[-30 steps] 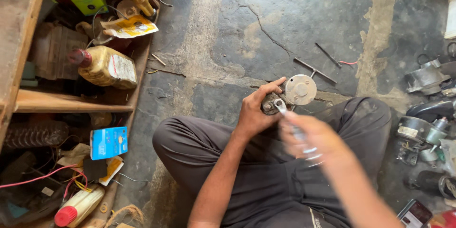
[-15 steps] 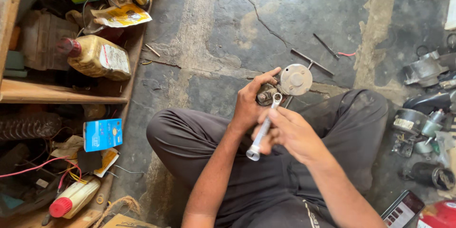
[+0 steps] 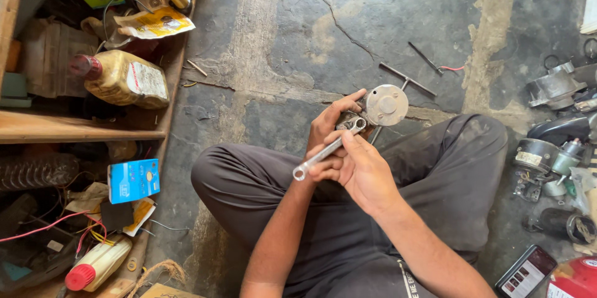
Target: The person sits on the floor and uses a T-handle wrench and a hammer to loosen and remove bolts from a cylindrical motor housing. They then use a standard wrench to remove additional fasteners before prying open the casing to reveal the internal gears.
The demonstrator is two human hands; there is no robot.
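Note:
I sit cross-legged on a concrete floor. My left hand (image 3: 328, 125) grips a small metal part with a round flanged disc (image 3: 386, 105) on its end, held above my lap. In my right hand (image 3: 359, 170) is a silver wrench (image 3: 328, 149), whose ring end sits on the part right next to the disc. The wrench's other end points down-left, over my left wrist. My dark grey trousers (image 3: 348, 236) lie beneath both hands.
A T-handle tool (image 3: 407, 78) and a thin rod with a red wire (image 3: 429, 59) lie on the floor beyond the hands. Wooden shelves (image 3: 74, 127) at left hold bottles, a blue box and wires. Motor parts (image 3: 553, 149) crowd the right edge. A phone (image 3: 525, 271) lies at lower right.
My right hand has come in from a blurred swing and now sets the wrench on the part; the wrench lies flatter than half a second ago. The left hand holds steady.

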